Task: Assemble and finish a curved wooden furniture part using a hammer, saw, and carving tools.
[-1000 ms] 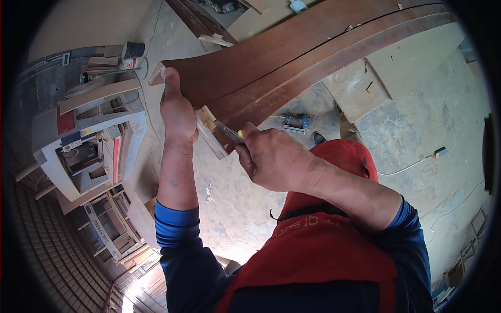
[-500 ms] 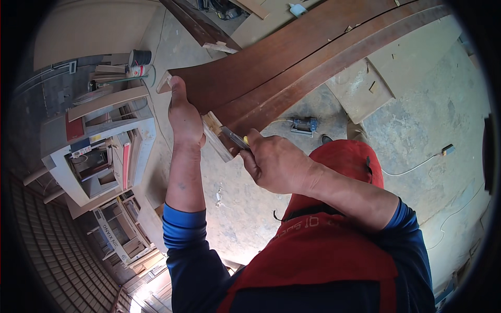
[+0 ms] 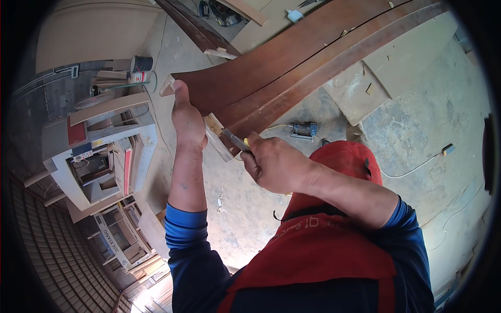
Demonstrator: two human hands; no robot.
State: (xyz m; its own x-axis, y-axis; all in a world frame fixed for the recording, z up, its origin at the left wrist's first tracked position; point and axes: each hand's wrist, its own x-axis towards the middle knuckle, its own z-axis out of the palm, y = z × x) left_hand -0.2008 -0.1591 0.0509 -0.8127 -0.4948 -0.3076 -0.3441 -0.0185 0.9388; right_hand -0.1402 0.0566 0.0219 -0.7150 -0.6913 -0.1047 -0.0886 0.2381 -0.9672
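Observation:
A long, curved brown wooden piece (image 3: 271,68) stretches from in front of me to the upper right, with a dark lengthwise seam. My left hand (image 3: 188,122) is closed around its near end, thumb over the edge. Pale raw wood (image 3: 214,124) shows on the end beside that hand. In my closed right hand (image 3: 279,164) is a narrow metal-bladed tool (image 3: 235,140) with a bit of yellow at the grip. Its blade tip rests at the raw wood end. The fist covers the handle, so I cannot tell knife from chisel.
A blue power tool (image 3: 303,130) with a cord sits on the floor under the wood. Another dark brown piece (image 3: 201,28) lies at the top. A white bottle (image 3: 295,16) is beyond the panel. Left stand a grey frame-like cabinet (image 3: 62,175) and a dark bucket (image 3: 141,63).
The view has shifted slightly. Both hands keep their grips, and the blade stays at the wood's end with hardly any visible movement.

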